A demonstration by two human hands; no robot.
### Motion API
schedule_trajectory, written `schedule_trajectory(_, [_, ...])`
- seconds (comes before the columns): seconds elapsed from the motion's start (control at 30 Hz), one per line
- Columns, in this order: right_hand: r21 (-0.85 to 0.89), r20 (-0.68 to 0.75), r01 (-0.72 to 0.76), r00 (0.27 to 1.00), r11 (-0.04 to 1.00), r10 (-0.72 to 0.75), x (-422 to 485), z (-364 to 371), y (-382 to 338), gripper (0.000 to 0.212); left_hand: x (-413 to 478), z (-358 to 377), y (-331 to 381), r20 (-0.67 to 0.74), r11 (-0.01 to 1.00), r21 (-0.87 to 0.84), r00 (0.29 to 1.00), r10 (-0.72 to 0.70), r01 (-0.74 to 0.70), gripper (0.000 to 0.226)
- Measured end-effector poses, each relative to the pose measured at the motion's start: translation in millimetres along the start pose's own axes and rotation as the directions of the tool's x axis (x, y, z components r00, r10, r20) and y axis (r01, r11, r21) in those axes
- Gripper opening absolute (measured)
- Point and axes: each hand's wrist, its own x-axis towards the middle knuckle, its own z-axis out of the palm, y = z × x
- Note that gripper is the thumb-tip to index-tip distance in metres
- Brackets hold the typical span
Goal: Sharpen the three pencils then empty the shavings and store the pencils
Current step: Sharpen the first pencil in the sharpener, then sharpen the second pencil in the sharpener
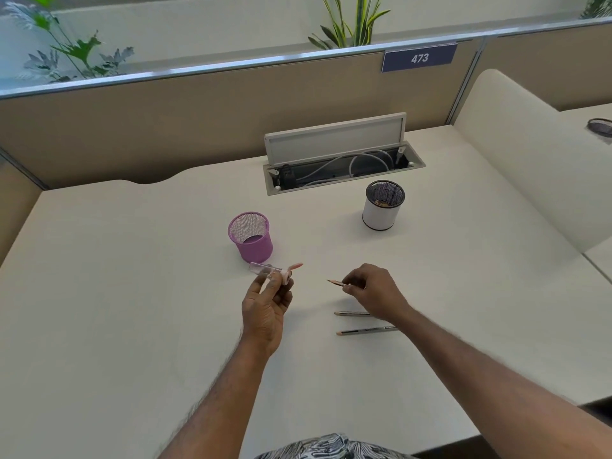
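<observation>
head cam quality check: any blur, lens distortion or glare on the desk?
Head view: the left hand and the sharpener in its grip are smeared, while the pencil in the right hand reads fairly sharp. Head view: wide-angle bowing curves the partition rail. Head view: soft, even light, only a faint shadow by the purple cup, no glare on the desk.

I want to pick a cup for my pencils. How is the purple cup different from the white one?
The purple cup is mesh all over; the white cup has a plain white side with black mesh at its rim. The purple cup looks empty; the white cup has something small and brownish inside. Both stand upright on the desk.
</observation>
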Motion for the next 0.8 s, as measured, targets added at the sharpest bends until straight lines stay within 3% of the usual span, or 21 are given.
schedule_trajectory(0.17, [-0.144,-0.007,0.048,0.999,0.988,-0.05,3.7,15.3,15.9,0.01,-2.3,-4.5,-3.8,-0.013,0.999,0.024,1.0,0.022,-0.022,0.049])
schedule_trajectory(0.57, [-0.346,0.008,0.048,0.999,0.937,-0.048,8.9,27.6,28.1,0.015,0.3,-11.5,-7.9,-0.023,0.998,0.061,1.0,0.02,-0.018,0.031])
schedule_trajectory(0.67, [-0.353,0.002,0.033,0.999,0.935,-0.034,9.3,28.2,29.1,0.02,-0.9,-11.6,-8.7,-0.024,0.998,0.067,1.0,0.016,-0.014,0.03])
schedule_trajectory(0.8, [-0.236,-0.052,0.063,0.996,0.97,-0.078,2.7,23.6,31.8,0.018,-2.9,-11.5,-7.3,-0.007,0.996,0.091,1.0,0.026,-0.025,0.031])
